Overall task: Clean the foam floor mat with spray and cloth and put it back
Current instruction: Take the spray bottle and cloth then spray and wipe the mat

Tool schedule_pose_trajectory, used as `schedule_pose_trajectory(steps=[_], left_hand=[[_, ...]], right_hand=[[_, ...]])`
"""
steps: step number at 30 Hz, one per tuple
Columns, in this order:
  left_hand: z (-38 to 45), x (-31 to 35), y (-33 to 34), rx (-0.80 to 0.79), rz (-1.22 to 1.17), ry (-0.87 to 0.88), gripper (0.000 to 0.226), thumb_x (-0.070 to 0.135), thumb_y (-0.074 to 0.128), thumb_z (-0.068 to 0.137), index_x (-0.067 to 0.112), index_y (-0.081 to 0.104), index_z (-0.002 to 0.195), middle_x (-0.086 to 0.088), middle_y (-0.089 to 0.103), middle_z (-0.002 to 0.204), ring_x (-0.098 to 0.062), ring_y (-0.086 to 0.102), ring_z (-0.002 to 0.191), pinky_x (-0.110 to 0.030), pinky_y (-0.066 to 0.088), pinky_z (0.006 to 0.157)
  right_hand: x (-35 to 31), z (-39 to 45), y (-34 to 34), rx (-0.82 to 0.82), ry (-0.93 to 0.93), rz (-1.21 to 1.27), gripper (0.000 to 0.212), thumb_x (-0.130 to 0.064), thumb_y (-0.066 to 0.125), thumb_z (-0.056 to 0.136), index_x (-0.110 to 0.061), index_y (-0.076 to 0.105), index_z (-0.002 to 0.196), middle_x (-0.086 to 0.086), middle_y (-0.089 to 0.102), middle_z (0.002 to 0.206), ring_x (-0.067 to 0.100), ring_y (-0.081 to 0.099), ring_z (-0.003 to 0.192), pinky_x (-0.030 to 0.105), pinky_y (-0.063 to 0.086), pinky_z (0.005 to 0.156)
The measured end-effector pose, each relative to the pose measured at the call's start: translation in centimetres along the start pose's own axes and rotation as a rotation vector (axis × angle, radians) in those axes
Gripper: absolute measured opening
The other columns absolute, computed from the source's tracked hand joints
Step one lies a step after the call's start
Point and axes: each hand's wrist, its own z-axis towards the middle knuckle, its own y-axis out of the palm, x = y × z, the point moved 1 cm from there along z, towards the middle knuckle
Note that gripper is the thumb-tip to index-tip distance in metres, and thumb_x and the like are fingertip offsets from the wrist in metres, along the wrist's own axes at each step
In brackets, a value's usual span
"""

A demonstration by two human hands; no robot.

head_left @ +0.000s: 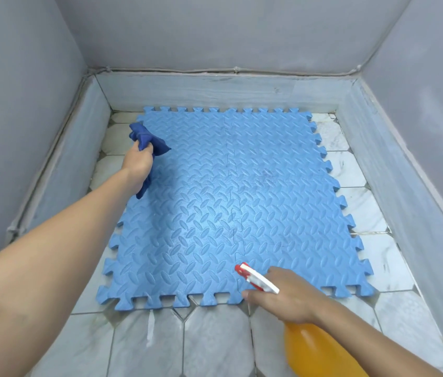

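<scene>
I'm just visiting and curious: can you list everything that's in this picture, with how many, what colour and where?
foam mat: one, made of four interlocked tiles, light blue, flat on the floor in the middle
cloth: one, dark blue, bunched over the mat's far left edge
spray bottle: one, orange body with red and white trigger head, near right
floor tiles: many, pale grey-white, under and around the mat
walls: three, grey, left, far and right
left hand: grips the cloth
right hand: grips the spray bottle's neck

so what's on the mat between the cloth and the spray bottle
Nothing: in the head view the foam mat lies bare between the cloth in the left hand and the spray bottle.
</scene>
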Motion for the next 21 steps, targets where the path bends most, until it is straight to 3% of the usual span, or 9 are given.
schedule_pose_trajectory(steps=[3,6,11,13,15,17,21], left_hand=[[-0.2,0.6,2.0,-0.039,0.017,-0.007,0.036,0.021,0.037,0.099,0.013,0.049,0.132,-0.008,0.058,0.126,-0.025,0.053,0.122,-0.032,0.043,0.097],[-1.0,1.3,4.4,-0.091,0.021,0.006,0.022,0.018,0.033,0.099,0.022,0.049,0.112,0.005,0.054,0.103,-0.011,0.055,0.100,-0.018,0.041,0.086],[-1.7,1.9,6.8,-0.155,0.047,0.060,0.013,0.028,0.041,0.099,0.029,0.042,0.112,0.002,0.051,0.115,-0.017,0.050,0.101,-0.039,0.044,0.102],[-2.3,2.2,7.5,-0.185,0.079,0.060,0.015,0.026,0.038,0.099,0.025,0.046,0.112,0.000,0.051,0.110,-0.017,0.051,0.093,-0.035,0.048,0.091],[-2.9,2.4,8.2,-0.224,0.133,0.057,0.025,0.022,0.033,0.100,0.018,0.050,0.117,-0.004,0.052,0.105,-0.019,0.051,0.090,-0.030,0.041,0.080],[-3.4,2.5,8.9,-0.265,0.172,0.064,0.027,0.022,0.031,0.099,0.018,0.051,0.118,-0.005,0.053,0.107,-0.022,0.052,0.098,-0.031,0.038,0.083],[-4.1,2.6,9.4,-0.334,0.241,0.104,0.033,0.027,0.034,0.100,0.017,0.051,0.126,-0.005,0.055,0.116,-0.023,0.051,0.108,-0.037,0.040,0.098]], right_hand=[[3.4,-2.1,-0.7,0.048,0.106,0.024,0.049,-0.054,0.056,0.088,-0.016,0.040,0.063,0.002,0.045,0.067,0.015,0.047,0.060,0.030,0.032,0.057],[6.6,-4.3,-2.2,0.206,0.212,0.184,0.048,-0.053,0.060,0.087,-0.016,0.042,0.061,-0.001,0.046,0.061,0.018,0.053,0.058,0.040,0.046,0.064],[9.2,-7.0,-3.7,0.486,0.319,0.420,0.041,-0.044,0.065,0.087,-0.015,0.044,0.067,0.007,0.050,0.065,0.021,0.054,0.059,0.048,0.054,0.074],[9.2,-7.1,-4.2,0.511,0.269,0.379,0.043,-0.047,0.065,0.087,-0.017,0.045,0.064,0.003,0.050,0.063,0.019,0.053,0.063,0.043,0.055,0.071],[8.9,-6.8,-5.0,0.513,0.216,0.320,0.041,-0.049,0.064,0.088,-0.022,0.046,0.062,-0.002,0.049,0.060,0.016,0.052,0.066,0.032,0.045,0.063],[8.4,-6.5,-5.7,0.531,0.194,0.295,0.041,-0.047,0.063,0.089,-0.018,0.046,0.064,-0.002,0.049,0.059,0.016,0.051,0.065,0.030,0.037,0.059],[8.2,-6.6,-6.5,0.615,0.258,0.429,0.041,-0.040,0.065,0.088,-0.009,0.049,0.068,0.010,0.053,0.066,0.033,0.059,0.064,0.039,0.049,0.066]])
